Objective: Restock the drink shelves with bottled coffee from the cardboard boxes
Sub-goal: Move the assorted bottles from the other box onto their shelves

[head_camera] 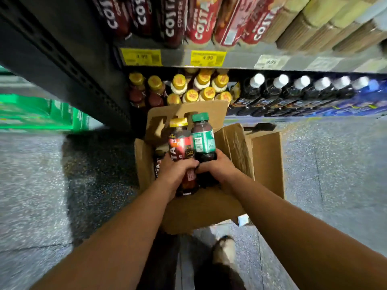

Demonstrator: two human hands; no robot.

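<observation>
Beside stocked shelves (pixel 230 61), outstretched hands (pixel 178 170) grip two bottles (pixel 181 143).

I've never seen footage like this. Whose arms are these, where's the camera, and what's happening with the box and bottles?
No machine here: these are a person's two bare arms, filmed by a wide-angle camera worn on the head, looking down. The left hand grips a yellow-capped bottle and the right hand grips a green-capped bottle, both at the mouth of an open cardboard box on the speckled floor. Another dark bottle sits inside the box. Ahead, the low shelf holds rows of gold-capped drinks and white-capped drinks; yellow price tags line the shelf edge above. A shoe shows below.
</observation>
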